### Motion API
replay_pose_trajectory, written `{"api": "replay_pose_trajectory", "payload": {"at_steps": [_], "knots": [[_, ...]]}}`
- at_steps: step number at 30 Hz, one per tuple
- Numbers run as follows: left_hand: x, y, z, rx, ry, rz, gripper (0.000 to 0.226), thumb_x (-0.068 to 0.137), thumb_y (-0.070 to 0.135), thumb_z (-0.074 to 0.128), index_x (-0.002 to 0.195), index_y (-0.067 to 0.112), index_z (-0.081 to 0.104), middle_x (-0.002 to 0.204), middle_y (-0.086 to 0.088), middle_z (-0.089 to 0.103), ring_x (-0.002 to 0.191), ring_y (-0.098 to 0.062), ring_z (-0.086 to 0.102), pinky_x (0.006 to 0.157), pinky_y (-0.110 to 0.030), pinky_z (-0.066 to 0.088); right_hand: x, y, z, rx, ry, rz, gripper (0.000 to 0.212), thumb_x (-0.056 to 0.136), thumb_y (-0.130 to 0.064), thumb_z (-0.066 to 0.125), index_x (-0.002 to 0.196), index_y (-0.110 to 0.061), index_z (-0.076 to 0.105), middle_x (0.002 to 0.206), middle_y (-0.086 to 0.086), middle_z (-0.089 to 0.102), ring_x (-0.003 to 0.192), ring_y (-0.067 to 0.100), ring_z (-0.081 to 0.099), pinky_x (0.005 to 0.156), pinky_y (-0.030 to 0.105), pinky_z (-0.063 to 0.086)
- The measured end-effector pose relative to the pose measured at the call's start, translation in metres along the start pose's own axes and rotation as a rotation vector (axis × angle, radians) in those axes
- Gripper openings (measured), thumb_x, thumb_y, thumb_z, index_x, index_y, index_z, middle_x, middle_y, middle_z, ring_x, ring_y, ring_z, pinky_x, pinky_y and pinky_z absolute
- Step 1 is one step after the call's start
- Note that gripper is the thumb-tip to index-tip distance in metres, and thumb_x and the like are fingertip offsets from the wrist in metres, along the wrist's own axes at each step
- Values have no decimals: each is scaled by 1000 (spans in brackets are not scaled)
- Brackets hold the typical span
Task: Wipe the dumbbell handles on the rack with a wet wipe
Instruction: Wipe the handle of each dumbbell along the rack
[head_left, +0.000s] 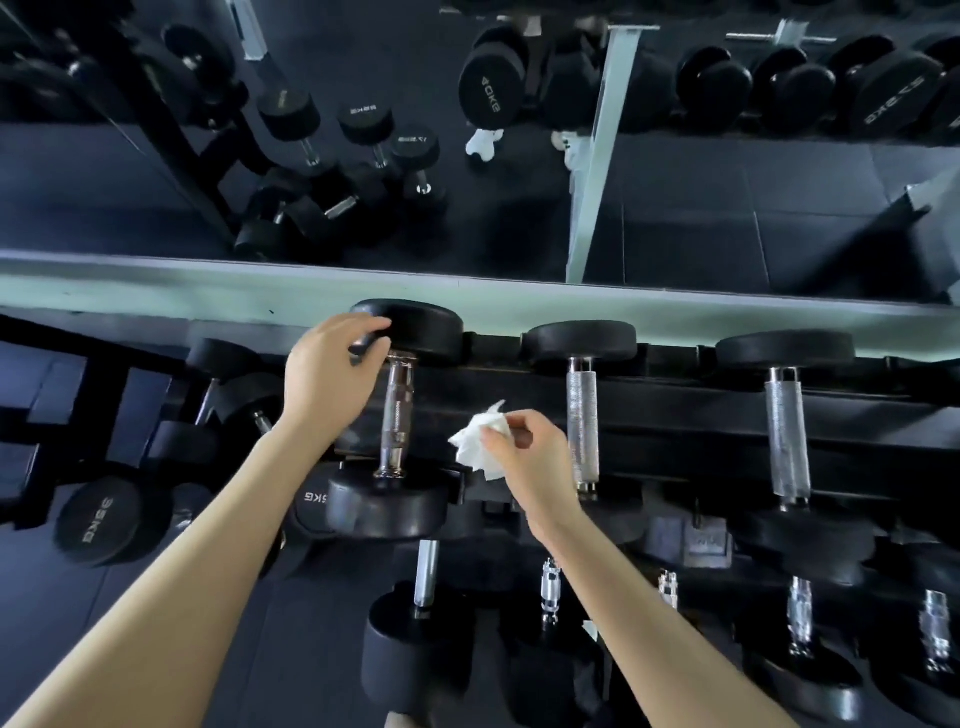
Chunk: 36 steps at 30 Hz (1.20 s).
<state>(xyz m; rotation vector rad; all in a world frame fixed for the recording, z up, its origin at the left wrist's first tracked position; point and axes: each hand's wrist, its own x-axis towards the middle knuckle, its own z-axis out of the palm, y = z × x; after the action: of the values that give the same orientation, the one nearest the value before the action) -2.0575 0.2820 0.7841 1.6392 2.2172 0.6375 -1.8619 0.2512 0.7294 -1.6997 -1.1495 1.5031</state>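
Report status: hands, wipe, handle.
Left hand grips dumbbell at far head. Right hand pinches wipe, just off the handle. Nothing between wipe and handle.

Gym weights area: tiered rack of black dumbbells, wall mirror, rubber floor tiles

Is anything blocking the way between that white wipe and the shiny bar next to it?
Nothing visible does. The right hand pinches the wet wipe just right of the dumbbell handle, with only open space between. The left hand grips the dumbbell's far head, off the handle.
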Motion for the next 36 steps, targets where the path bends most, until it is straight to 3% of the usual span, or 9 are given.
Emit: {"api": "replay_pose_trajectory", "payload": {"at_steps": [6,9,12,14,18,21,24,30,36], "knots": [[30,-29,-5,-58,-103,80,32,93,31,57,125,29,61,137,5,53,121,-15,52,90,-19,34,25,-4,78,-125,264,-21,20,89,-33,58,92,-18,72,74,-7,68,72,7,61,62,16,42],[48,-42,-7,-83,-235,150,33,93,34,56,126,33,59,141,8,49,117,-11,53,87,-16,33,23,-9,113,-180,217,-60,26,96,-36,48,92,-22,70,69,-5,66,67,6,59,64,20,44],[64,-54,-7,-134,-350,228,32,93,34,57,124,36,60,137,12,52,102,-8,57,81,-14,35,8,0,133,-272,126,-90,34,102,-25,37,128,-14,55,64,-9,50,57,2,46,55,15,35],[73,-60,-6,-195,-406,246,32,91,34,60,122,37,61,132,15,54,93,-5,57,75,-11,36,5,6,140,-305,226,-83,38,100,-19,41,137,-14,48,69,-8,51,59,2,46,55,12,37],[80,-65,-1,-347,-485,246,35,88,33,64,122,36,61,121,19,58,82,2,51,72,-7,36,19,2,148,-288,357,8,33,97,-23,50,127,-11,59,79,-2,63,71,5,54,60,10,38],[80,-66,3,-410,-479,222,33,88,30,65,121,34,62,112,20,58,73,9,47,66,-4,35,27,-1,152,-150,383,65,24,91,-24,59,110,-12,69,86,5,70,85,20,65,70,27,48],[83,-68,5,-430,-483,208,32,87,31,66,119,35,64,104,22,57,76,10,49,64,1,34,43,-18,156,-111,465,89,13,87,-21,63,80,-11,69,65,-2,61,62,8,54,54,11,38],[90,-71,6,-445,-497,215,32,85,33,68,117,34,65,105,19,59,80,7,51,65,-2,37,46,-15,158,-105,459,40,27,81,-34,65,74,-9,68,66,7,67,60,16,55,59,32,44],[90,-71,6,-460,-500,211,32,84,32,68,116,33,66,100,20,58,90,2,53,73,-7,37,30,-10,153,-282,421,72,18,84,-27,67,90,-11,73,73,-3,66,70,9,58,54,13,34]]}}
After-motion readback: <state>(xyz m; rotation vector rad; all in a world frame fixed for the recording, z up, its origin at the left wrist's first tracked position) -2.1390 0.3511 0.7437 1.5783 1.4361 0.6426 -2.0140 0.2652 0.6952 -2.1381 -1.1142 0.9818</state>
